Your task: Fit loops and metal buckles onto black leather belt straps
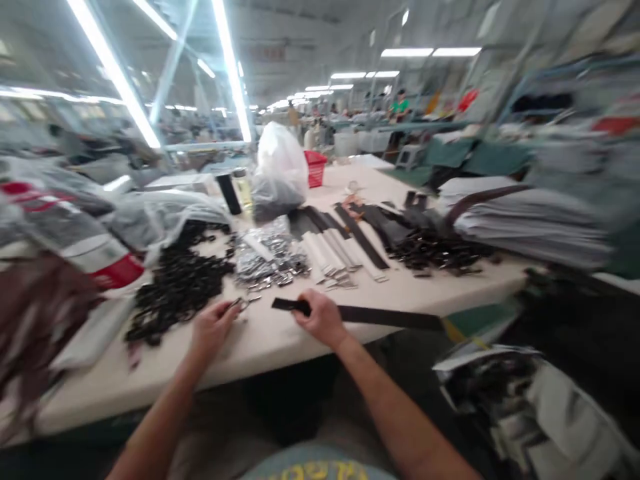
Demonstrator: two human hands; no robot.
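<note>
My right hand (320,319) is closed around a flat black strap (385,316) near its left end. The strap's long tail runs right, past the table's front edge. To the left, my left hand (214,327) pinches a small metal piece (242,304), too blurred to tell its exact kind. Behind that hand spreads a pile of small black buckle-like pieces (180,287). Just beyond both hands sits a clear bag of shiny metal pieces (270,257). White strips (330,253) with metal ends lie beside it, and more black straps (363,237) lie further right.
A pale table (260,347) holds everything. At the back stand a white plastic bag (281,167) and a red basket (315,169). Stacked grey fabric (520,213) lies at the right, above an open sack (540,413). Plastic-wrapped bundles (80,233) crowd the left.
</note>
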